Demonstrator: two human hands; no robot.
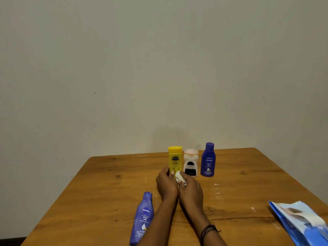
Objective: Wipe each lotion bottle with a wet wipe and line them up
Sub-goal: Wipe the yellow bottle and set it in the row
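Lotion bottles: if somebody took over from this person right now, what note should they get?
Left hand grips the yellow bottle low down; right hand pinches the wipe against it.
It, the white bottle and a blue bottle stand in a row at the table's far side.
A second blue bottle lies nearer, left of the arms; the wipe pack lies at the right.
Done: three in line; which are wiped cannot be told.
Left: finish the yellow one, then wipe the lying bottle and stand it in the row.
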